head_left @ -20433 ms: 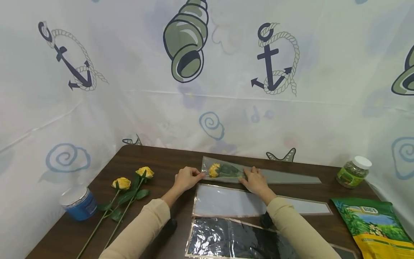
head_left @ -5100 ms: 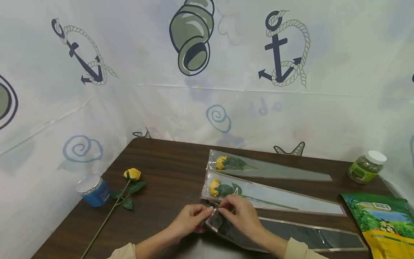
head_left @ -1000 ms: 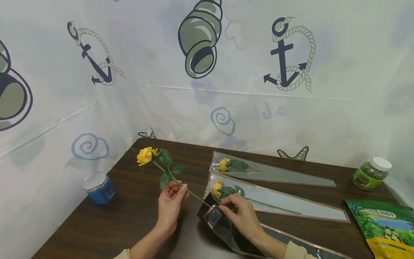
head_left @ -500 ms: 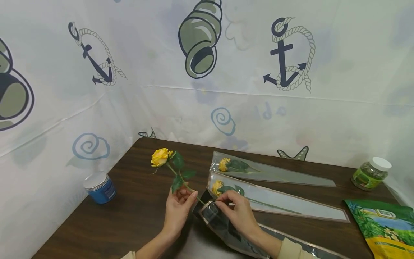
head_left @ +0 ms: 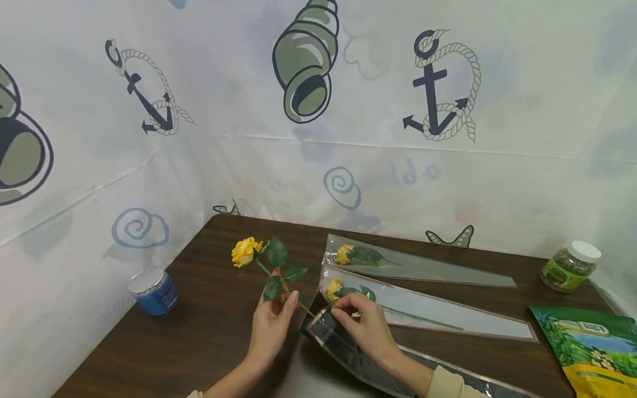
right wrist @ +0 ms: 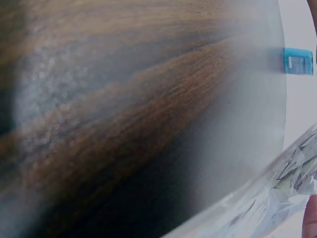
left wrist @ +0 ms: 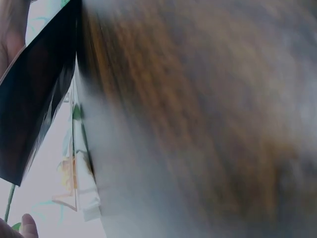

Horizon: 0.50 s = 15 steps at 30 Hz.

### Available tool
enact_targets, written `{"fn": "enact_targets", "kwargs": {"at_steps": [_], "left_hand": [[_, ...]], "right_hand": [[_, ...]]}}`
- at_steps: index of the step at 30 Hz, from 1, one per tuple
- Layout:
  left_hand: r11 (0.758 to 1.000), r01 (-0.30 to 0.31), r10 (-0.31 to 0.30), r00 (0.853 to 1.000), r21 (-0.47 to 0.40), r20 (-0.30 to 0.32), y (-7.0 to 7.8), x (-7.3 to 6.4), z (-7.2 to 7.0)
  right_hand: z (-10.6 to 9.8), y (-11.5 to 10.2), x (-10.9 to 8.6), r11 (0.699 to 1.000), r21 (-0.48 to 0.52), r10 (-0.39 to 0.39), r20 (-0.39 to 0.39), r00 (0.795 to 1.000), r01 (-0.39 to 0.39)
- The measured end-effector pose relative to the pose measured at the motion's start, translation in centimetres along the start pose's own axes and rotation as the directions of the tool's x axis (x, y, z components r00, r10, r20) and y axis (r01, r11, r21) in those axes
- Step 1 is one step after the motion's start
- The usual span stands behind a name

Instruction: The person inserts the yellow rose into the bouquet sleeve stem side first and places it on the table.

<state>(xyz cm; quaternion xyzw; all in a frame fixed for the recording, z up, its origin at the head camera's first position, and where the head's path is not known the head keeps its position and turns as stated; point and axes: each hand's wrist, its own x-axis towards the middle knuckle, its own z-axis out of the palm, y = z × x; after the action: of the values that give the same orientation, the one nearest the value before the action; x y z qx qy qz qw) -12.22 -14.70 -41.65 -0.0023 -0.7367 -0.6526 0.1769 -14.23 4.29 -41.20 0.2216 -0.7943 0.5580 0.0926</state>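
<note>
In the head view, my left hand [head_left: 271, 326] holds a yellow rose [head_left: 246, 252] by its green stem, below the leaves. The bloom points to the upper left, and the lower stem goes into the mouth of a black-backed flower sleeve [head_left: 338, 338]. My right hand [head_left: 365, 326] pinches the rim of that sleeve between thumb and fingertips, with its mouth raised and spread. The sleeve's dark back [left wrist: 39, 94] hangs at the upper left of the left wrist view; its shiny clear front [right wrist: 262, 198] crosses the lower right of the right wrist view.
Behind lie a white-backed sleeve [head_left: 423, 309] and a greyish sleeve [head_left: 448, 271], each with a yellow rose inside. A blue jar [head_left: 155, 293] stands at the left, a white-lidded jar [head_left: 569, 266] and a green-yellow bag [head_left: 587, 345] at the right.
Two loose roses lay at the left earlier; one is now in the white-backed sleeve, the other in my left hand. Within the last second, that rose has moved right, toward the black-backed sleeve.
</note>
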Motion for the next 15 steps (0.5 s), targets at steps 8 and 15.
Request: {"fn": "enact_targets", "kwargs": {"at_steps": [8, 15], "left_hand": [[0.967, 0.087, -0.105, 0.992, -0.239, -0.063, 0.8, 0.3, -0.6], [0.904, 0.145, -0.218, 0.966, -0.402, -0.142, 1.1, 0.7, -0.8]], "right_hand": [[0.0, -0.1, 0.1, 0.999, 0.015, 0.044, 0.003, 0.999, -0.044], [0.1, -0.1, 0.1, 0.998, 0.038, 0.041, 0.000, 0.999, -0.041]]}}
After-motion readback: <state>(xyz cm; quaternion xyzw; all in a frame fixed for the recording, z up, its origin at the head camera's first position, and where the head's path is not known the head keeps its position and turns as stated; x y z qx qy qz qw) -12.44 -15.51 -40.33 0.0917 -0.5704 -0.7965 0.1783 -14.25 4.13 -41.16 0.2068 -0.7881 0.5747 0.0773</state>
